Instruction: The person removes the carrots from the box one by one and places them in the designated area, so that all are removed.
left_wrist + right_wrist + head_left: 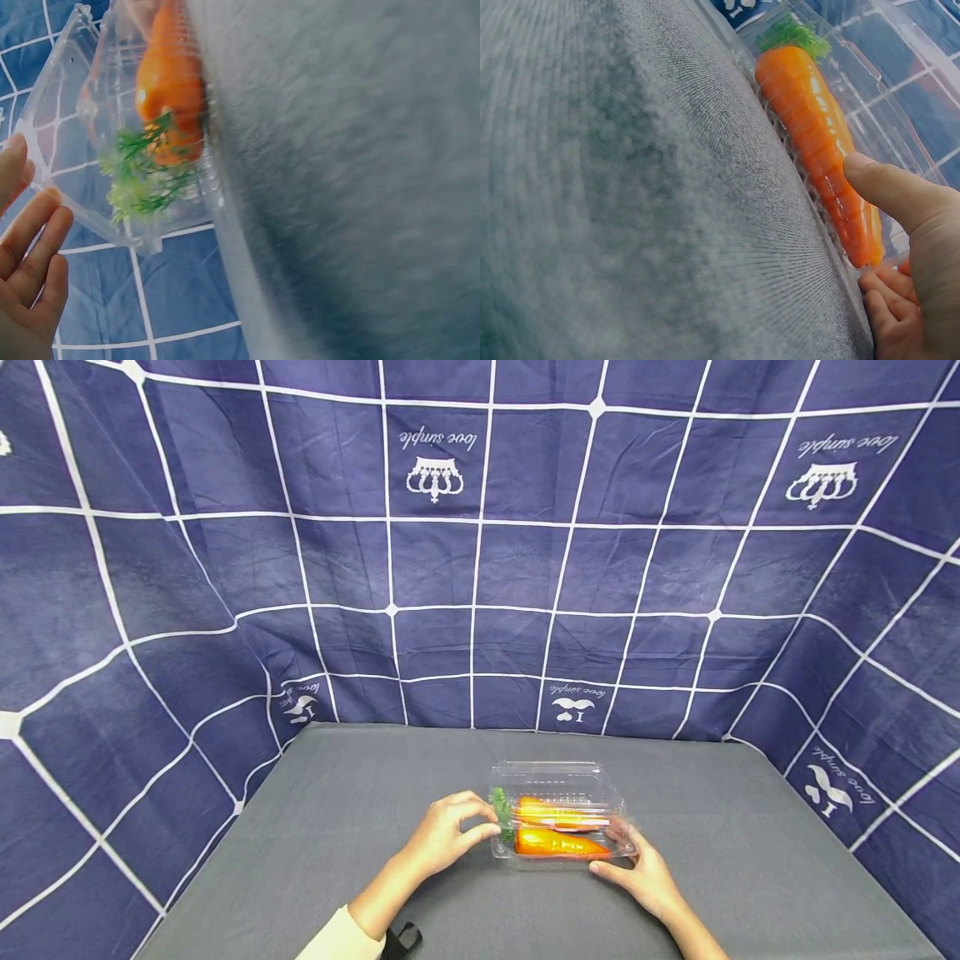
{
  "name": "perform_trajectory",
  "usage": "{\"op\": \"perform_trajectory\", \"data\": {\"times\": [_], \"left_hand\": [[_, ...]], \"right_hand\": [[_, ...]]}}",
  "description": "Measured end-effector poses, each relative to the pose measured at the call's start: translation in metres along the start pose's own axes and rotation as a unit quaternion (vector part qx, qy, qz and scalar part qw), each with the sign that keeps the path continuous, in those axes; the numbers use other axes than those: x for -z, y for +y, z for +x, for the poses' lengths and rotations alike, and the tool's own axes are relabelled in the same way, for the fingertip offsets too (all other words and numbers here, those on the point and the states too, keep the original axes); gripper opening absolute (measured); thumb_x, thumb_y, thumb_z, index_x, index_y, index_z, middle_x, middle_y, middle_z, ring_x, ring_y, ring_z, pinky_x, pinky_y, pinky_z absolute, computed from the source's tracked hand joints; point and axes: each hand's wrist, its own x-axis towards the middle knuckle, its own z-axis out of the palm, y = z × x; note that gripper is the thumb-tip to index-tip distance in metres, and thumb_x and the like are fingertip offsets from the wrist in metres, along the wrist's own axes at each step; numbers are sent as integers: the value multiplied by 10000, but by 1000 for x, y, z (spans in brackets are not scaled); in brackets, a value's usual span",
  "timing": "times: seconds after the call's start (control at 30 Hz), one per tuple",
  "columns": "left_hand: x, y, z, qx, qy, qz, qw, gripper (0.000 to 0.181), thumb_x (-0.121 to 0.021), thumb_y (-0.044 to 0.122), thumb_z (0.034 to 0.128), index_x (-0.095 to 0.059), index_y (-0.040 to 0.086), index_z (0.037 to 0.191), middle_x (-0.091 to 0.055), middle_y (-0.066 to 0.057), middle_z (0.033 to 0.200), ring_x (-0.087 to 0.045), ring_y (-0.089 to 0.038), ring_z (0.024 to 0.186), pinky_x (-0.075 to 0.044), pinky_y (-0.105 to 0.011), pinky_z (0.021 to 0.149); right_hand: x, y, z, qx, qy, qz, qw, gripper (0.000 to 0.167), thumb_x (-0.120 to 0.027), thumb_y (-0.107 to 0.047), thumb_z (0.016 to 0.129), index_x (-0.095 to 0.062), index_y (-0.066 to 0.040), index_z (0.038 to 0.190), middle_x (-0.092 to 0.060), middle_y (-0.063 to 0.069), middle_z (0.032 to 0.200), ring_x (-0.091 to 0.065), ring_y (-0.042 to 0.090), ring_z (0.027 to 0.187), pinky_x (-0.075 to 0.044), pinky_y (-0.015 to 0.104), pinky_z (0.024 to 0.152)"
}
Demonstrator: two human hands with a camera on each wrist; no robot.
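Note:
A clear plastic clamshell box (557, 777) lies on the grey table, with its lid (60, 97) tilted up from the base. Inside are two orange carrots (558, 843), side by side, their green leafy tops (501, 810) at the left end. My left hand (452, 835) is at that left end, its fingers (34, 225) fairly straight and at the clear edge, a gap showing between thumb and index finger. My right hand (645, 864) grips the box's right end, thumb (885, 184) along the front side, other fingers curled round the end and partly seen through the plastic.
The grey table surface (337, 827) spreads around the box. A dark blue cloth (525, 560) with white grid lines hangs behind and at both sides. A black strap (403, 939) shows by the left sleeve (345, 937).

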Motion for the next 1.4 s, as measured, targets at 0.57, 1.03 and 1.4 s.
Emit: {"op": "perform_trajectory", "data": {"times": [0.57,1.03,1.4], "left_hand": [[7,-2,51,-444,684,675,9944,99,-789,210,798,-711,165,839,-664,84,789,-628,-139,771,-455,-356,781],[14,-11,73,-119,1061,912,9901,100,-794,207,808,-727,145,850,-690,63,807,-626,-150,796,-447,-389,769],[17,-24,95,386,1249,980,9866,111,-762,221,846,-737,116,874,-705,15,825,-642,-199,814,-470,-411,765]], "right_hand": [[4,6,-2,136,124,98,9998,777,-867,-147,725,-485,49,1372,-615,190,1266,-572,178,1184,-308,45,918],[1,7,-1,22,91,-53,9999,795,-866,-181,730,-475,41,1386,-624,173,1260,-571,181,1186,-315,78,932],[-3,6,0,186,192,92,9996,780,-870,-146,715,-491,62,1364,-625,204,1243,-594,211,1167,-325,47,917]]}}
